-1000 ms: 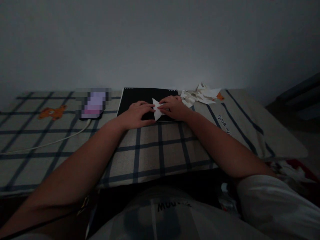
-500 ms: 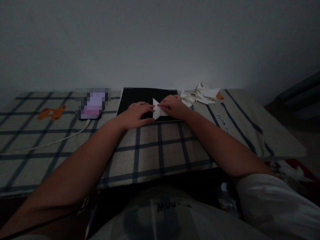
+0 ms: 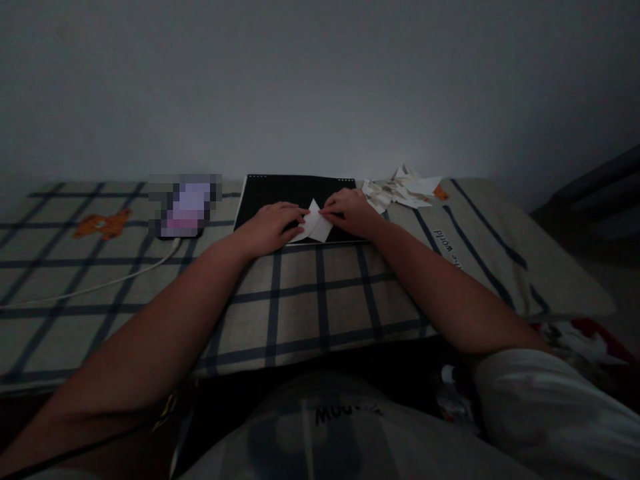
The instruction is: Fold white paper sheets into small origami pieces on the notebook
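Note:
A small piece of folded white paper (image 3: 319,227) lies near the front edge of a black-covered pad (image 3: 280,190), its pointed tip facing the wall. My left hand (image 3: 274,225) pinches the paper's left side, thumb and fingertips closed on it. On the right side, the fingers of my right hand (image 3: 350,212) are closed on the paper near its upper edge. Just beyond my right hand sits a loose pile of folded white paper pieces (image 3: 400,188).
A phone (image 3: 187,208) with a blurred screen lies to the left, a white cable (image 3: 135,272) running from it. The checked tablecloth (image 3: 300,307) carries an orange bear print (image 3: 103,225). A grey wall (image 3: 320,87) rises behind the table. A clear bottle (image 3: 453,397) is below the table edge.
The paper has turned, so its point now faces the wall and two lower flaps show. My left thumb has drawn in toward the fingers; the right hand has shifted only slightly.

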`<state>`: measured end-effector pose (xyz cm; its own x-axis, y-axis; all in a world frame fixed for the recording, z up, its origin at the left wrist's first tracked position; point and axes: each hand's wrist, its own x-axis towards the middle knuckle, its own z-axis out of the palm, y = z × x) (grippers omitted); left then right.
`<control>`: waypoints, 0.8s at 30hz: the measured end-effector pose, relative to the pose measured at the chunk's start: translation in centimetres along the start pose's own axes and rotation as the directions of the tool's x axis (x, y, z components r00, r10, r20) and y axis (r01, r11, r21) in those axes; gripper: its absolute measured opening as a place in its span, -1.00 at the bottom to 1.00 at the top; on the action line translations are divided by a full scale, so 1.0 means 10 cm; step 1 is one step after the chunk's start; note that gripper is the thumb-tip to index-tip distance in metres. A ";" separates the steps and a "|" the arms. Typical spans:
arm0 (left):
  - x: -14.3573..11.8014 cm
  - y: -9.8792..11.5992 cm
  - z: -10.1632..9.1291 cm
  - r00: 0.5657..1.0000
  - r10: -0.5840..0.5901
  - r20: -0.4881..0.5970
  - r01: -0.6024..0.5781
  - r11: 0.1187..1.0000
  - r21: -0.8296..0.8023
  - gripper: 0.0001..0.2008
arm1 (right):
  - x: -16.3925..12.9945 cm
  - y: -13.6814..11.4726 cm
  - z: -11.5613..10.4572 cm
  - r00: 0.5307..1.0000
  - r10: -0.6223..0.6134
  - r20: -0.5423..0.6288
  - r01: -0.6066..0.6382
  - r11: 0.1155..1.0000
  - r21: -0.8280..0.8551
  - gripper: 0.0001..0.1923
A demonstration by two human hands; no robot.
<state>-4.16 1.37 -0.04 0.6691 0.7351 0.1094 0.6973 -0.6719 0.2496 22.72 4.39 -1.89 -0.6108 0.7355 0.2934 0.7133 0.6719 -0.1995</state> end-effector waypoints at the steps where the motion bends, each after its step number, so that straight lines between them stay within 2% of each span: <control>1: 0.00 0.00 0.00 1.000 0.000 0.000 0.000 1.000 0.000 -0.58 | 0.00 0.00 0.00 1.000 0.002 -0.002 -0.002 1.000 -0.009 -0.63; 6: 0.00 -0.01 0.00 1.000 -0.006 0.014 0.005 1.000 0.017 -0.50 | -0.02 -0.02 -0.01 1.000 -0.016 0.009 0.016 1.000 0.004 -0.66; 13: 0.00 0.03 0.00 0.999 0.033 0.013 -0.034 0.999 0.014 -0.50 | -0.02 -0.04 -0.04 0.998 -0.055 0.017 0.054 0.998 0.042 -0.70; 19: 0.02 0.03 0.03 0.999 0.053 -0.001 -0.053 0.997 0.053 -0.52 | 0.00 -0.05 -0.03 1.000 -0.029 0.007 0.029 0.999 -0.034 -0.62; 24: 0.02 0.00 0.06 0.997 0.079 -0.013 -0.078 0.995 0.062 -0.51 | 0.03 -0.05 -0.02 0.998 -0.047 0.029 0.049 0.995 -0.082 -0.65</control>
<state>-3.83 1.49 -0.62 0.7187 0.6809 0.1408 0.6578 -0.7314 0.1798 22.27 4.22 -1.49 -0.6532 0.7054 0.2754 0.7081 0.6978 -0.1080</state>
